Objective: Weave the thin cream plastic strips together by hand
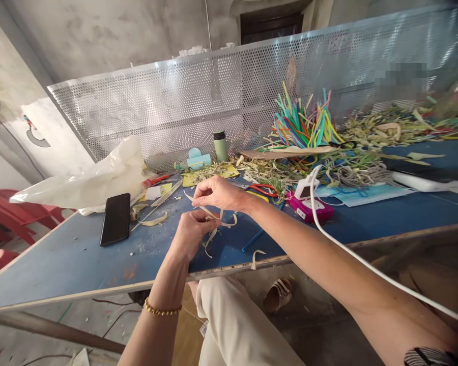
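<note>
A pale, narrow strip of what looks like dried leaf or husk (232, 222) runs between my two hands, with curled ends hanging loose. My left hand (193, 231) pinches it from below, thumb and fingers pressed together. Just above and slightly right, my right hand (221, 194) bends over and pinches the strip's upper part. The hands nearly touch, over the front of the blue table (152, 264). A small curled scrap (257, 258) lies by the table edge, and a thin blue stick (252, 241) rests right of my left hand.
Left stand a black phone (115, 219) and a clear plastic bag (110, 173). Behind are red-handled scissors (265, 190), a green bottle (221, 147) and colourful pipe cleaners (303, 122). A pink power strip (309, 207) sits right; its white cable (347, 249) passes over my right forearm.
</note>
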Tool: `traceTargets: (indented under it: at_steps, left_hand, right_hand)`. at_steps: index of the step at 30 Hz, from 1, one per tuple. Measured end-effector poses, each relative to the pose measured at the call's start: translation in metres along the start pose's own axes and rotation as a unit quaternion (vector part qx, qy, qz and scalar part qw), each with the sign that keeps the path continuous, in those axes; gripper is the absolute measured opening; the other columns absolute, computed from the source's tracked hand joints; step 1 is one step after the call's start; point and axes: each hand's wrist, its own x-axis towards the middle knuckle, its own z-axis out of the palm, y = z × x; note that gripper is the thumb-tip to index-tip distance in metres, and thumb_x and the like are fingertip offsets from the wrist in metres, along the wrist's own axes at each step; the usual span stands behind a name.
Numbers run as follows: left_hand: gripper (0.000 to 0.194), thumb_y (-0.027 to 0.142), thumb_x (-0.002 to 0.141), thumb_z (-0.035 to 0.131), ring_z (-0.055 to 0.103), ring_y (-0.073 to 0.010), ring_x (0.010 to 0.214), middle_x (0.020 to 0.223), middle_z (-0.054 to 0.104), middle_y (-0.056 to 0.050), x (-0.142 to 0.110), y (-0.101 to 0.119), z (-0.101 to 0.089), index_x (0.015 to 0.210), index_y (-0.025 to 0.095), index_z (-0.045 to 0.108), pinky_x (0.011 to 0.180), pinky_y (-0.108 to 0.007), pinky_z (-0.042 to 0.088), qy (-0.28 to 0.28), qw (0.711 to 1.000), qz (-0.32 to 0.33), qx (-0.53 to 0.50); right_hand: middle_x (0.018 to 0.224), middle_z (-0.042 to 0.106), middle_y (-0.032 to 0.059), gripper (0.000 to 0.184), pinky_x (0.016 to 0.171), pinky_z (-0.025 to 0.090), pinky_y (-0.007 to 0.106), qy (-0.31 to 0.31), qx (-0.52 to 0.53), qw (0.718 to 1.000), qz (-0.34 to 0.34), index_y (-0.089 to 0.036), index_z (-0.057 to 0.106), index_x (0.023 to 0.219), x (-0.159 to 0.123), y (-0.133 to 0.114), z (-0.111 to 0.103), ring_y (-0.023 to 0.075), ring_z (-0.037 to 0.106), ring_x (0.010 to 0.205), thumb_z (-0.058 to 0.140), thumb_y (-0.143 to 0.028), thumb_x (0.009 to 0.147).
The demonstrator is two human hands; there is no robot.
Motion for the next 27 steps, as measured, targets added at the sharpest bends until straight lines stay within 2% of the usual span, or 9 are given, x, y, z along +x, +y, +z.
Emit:
traceTargets:
  at_steps: [9, 10, 12, 14, 15, 17, 19, 24, 27]
  left_hand:
    - [0.029, 0.029, 0.049, 0.090, 0.049, -0.0096, 0.057, 0.061, 0.065, -0.002, 0.000, -0.001, -0.002, 0.069, 0.012, 0.077, 0.058, -0.024, 0.036, 0.001, 1.000, -0.015, -0.018]
    - [0.030, 0.029, 0.049, 0.091, 0.049, -0.0095, 0.058, 0.063, 0.066, -0.003, 0.000, -0.001, -0.002, 0.069, 0.012, 0.077, 0.058, -0.023, 0.036, 0.009, 0.999, -0.013, -0.032]
    - [0.030, 0.030, 0.049, 0.091, 0.049, -0.0085, 0.059, 0.070, 0.068, -0.004, 0.001, -0.001, -0.003, 0.067, 0.011, 0.077, 0.058, -0.023, 0.037, 0.029, 0.997, -0.003, -0.069]
    - [0.029, 0.029, 0.049, 0.091, 0.048, -0.0071, 0.059, 0.074, 0.068, -0.005, 0.001, 0.001, -0.004, 0.065, 0.011, 0.076, 0.058, -0.022, 0.037, 0.035, 0.993, 0.005, -0.111]
    - [0.029, 0.028, 0.048, 0.092, 0.048, -0.0066, 0.059, 0.074, 0.067, -0.005, 0.002, 0.002, -0.004, 0.065, 0.011, 0.076, 0.058, -0.021, 0.037, 0.030, 0.991, 0.006, -0.128]
    - [0.028, 0.027, 0.048, 0.092, 0.049, -0.0068, 0.059, 0.071, 0.065, -0.004, 0.002, 0.003, -0.004, 0.064, 0.011, 0.075, 0.057, -0.021, 0.038, 0.017, 0.989, 0.004, -0.149]
    - [0.029, 0.027, 0.048, 0.092, 0.050, -0.0073, 0.059, 0.067, 0.064, -0.003, 0.002, 0.005, -0.004, 0.061, 0.010, 0.073, 0.058, -0.020, 0.039, 0.008, 0.987, -0.002, -0.158]
    - [0.039, 0.044, 0.056, 0.089, 0.051, -0.0087, 0.057, 0.061, 0.062, -0.004, 0.001, 0.007, -0.004, 0.063, 0.009, 0.072, 0.059, -0.022, 0.041, -0.001, 0.985, -0.023, -0.169]
    - [0.039, 0.043, 0.057, 0.088, 0.050, -0.0079, 0.055, 0.060, 0.062, -0.004, 0.002, 0.007, -0.002, 0.063, 0.009, 0.072, 0.057, -0.022, 0.039, 0.005, 0.988, -0.014, -0.153]
  right_hand:
    - [0.070, 0.066, 0.0033, 0.017, 0.062, 0.038, 0.025, 0.114, -0.112, 0.987, -0.005, -0.012, 0.071, 0.075, 0.002, 0.012, 0.002, 0.0116, 0.054, 0.064, 0.071, -0.026, 0.083]
    - [0.074, 0.066, 0.0041, 0.020, 0.064, 0.038, 0.026, 0.141, -0.132, 0.981, -0.021, -0.013, 0.071, 0.076, -0.001, 0.012, -0.002, 0.0122, 0.054, 0.066, 0.068, -0.030, 0.085]
    - [0.083, 0.066, 0.0064, 0.026, 0.070, 0.038, 0.027, 0.257, -0.182, 0.948, -0.040, -0.014, 0.071, 0.081, -0.010, 0.011, -0.012, 0.0141, 0.054, 0.074, 0.062, -0.036, 0.090]
    - [0.074, 0.062, 0.0058, 0.036, 0.069, 0.037, 0.028, 0.313, -0.210, 0.926, 0.002, -0.013, 0.068, 0.074, -0.020, 0.009, -0.019, 0.0145, 0.051, 0.071, 0.056, -0.041, 0.093]
    - [0.068, 0.059, 0.0041, 0.039, 0.066, 0.035, 0.028, 0.285, -0.199, 0.937, 0.040, -0.013, 0.066, 0.067, -0.026, 0.009, -0.021, 0.0138, 0.049, 0.067, 0.059, -0.043, 0.091]
    - [0.061, 0.057, 0.0012, 0.039, 0.060, 0.034, 0.027, 0.151, -0.111, 0.977, 0.101, -0.013, 0.066, 0.065, -0.033, 0.010, -0.018, 0.0118, 0.046, 0.060, 0.065, -0.047, 0.084]
    - [0.065, 0.062, 0.0004, 0.031, 0.059, 0.036, 0.025, 0.092, -0.003, 0.991, 0.102, -0.013, 0.069, 0.073, -0.036, 0.014, -0.011, 0.0108, 0.048, 0.059, 0.069, -0.044, 0.079]
    - [0.062, 0.060, 0.0000, 0.025, 0.054, 0.037, 0.024, 0.144, 0.041, 0.984, 0.099, -0.013, 0.065, 0.067, -0.032, 0.023, 0.002, 0.0103, 0.049, 0.055, 0.070, -0.037, 0.073]
    - [0.061, 0.059, -0.0005, 0.023, 0.053, 0.039, 0.024, 0.159, 0.049, 0.982, 0.092, -0.014, 0.063, 0.066, -0.032, 0.022, 0.004, 0.0102, 0.050, 0.054, 0.070, -0.035, 0.072]
